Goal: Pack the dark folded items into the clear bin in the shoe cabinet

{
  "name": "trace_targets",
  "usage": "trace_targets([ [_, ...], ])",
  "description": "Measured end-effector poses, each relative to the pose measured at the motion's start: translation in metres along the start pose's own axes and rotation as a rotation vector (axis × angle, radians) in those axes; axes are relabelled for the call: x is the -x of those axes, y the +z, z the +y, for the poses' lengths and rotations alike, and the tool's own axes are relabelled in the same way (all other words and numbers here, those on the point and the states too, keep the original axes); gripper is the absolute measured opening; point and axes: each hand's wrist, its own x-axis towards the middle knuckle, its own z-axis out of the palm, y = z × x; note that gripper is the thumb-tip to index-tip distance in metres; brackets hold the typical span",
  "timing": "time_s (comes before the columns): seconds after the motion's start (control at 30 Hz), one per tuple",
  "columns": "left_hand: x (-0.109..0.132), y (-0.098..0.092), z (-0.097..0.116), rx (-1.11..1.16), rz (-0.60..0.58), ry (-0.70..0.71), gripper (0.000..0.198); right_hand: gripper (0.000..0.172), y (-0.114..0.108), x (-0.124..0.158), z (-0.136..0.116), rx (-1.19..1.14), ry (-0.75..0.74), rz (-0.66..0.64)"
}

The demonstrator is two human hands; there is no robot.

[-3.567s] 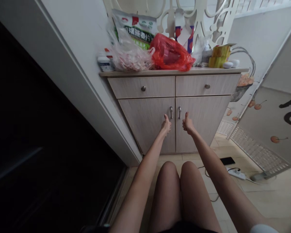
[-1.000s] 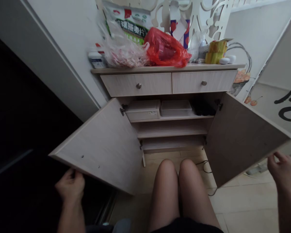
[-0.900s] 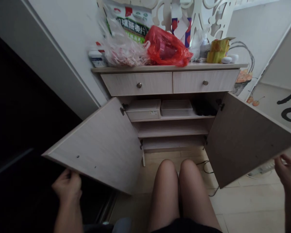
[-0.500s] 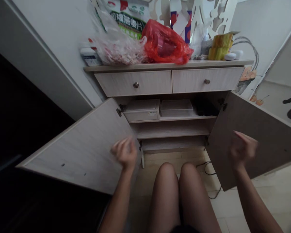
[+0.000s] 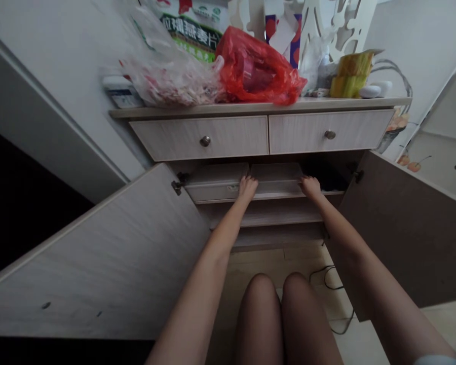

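Observation:
The cabinet's upper shelf [image 5: 264, 196] holds a white lidded box [image 5: 215, 182] and a translucent plastic tray [image 5: 275, 175] side by side. My left hand [image 5: 247, 187] sits at the tray's left end, in the narrow gap against the box, with its fingers touching the front edges. At the tray's right end is my right hand [image 5: 309, 186], its fingers on the tray's front corner. Neither the tray nor the box has visibly left the shelf. My hands hide parts of their front edges, and whether either hand grips cannot be told.
Both pale wood cabinet doors stand wide open, the left door [image 5: 99, 263] and the right door [image 5: 410, 233], flanking my arms. Dark items [image 5: 325, 176] lie at the shelf's right. Plastic bags [image 5: 254, 66] crowd the cabinet top. A black cable [image 5: 329, 284] lies on the floor.
The cabinet doors have swung from closed to wide open. My hands have left the doors' edges and reached inward onto the upper shelf. The view has moved closer to the cabinet.

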Motion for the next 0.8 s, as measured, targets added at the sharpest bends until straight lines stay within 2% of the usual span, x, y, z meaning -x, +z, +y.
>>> trace_targets([
  [0.17,0.018,-0.001,-0.010,0.005,0.002,0.027,0.029,0.024,-0.005,0.007,0.006,-0.029,-0.006,0.001],
  [0.27,0.039,-0.014,-0.007,-0.022,0.024,0.088,0.027,0.024,-0.021,0.028,0.010,-0.068,-0.087,0.033],
  [0.37,0.072,-0.034,0.001,-0.043,0.067,0.198,0.023,0.025,-0.042,0.062,0.016,-0.102,-0.181,0.040],
  [0.47,0.121,-0.052,0.011,-0.041,0.102,0.266,0.027,0.024,-0.059,0.113,0.020,-0.141,-0.248,0.044],
  [0.6,0.204,-0.064,0.021,-0.006,0.175,0.344,0.031,0.025,-0.066,0.197,0.019,-0.282,-0.355,0.089],
  [0.7,0.268,-0.061,0.029,0.058,0.195,0.313,0.032,0.027,-0.061,0.257,0.013,-0.351,-0.379,0.074],
  [0.8,0.322,-0.049,0.037,0.119,0.201,0.261,0.030,0.025,-0.050,0.301,0.006,-0.339,-0.384,0.049],
])
